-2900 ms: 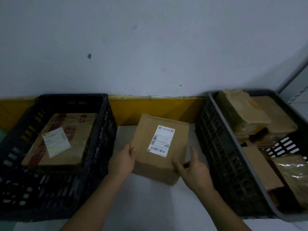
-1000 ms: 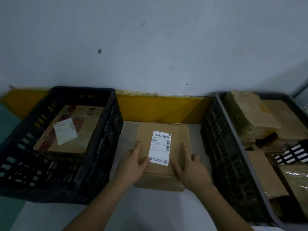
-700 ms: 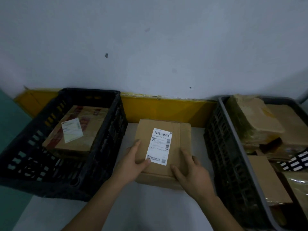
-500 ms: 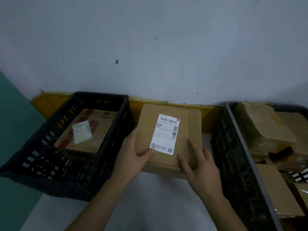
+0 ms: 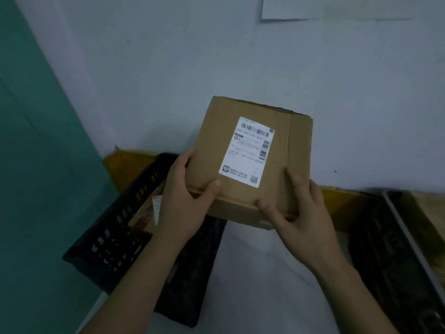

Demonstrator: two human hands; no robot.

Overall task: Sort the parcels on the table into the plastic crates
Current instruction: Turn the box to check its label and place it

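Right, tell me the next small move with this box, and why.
Probably swing the box left and lower it into the black crate. Both hands hold it lifted, label up, beside that crate, which holds one parcel.

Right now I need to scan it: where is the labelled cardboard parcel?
In the head view, the labelled cardboard parcel is centre frame, lifted off the table between the left hand and right hand, up and right of the black crate.

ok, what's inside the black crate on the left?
Black crate holds a taped brown parcel with a white label. The left hand and the held box cover most of the inside, so anything else there can't be seen.
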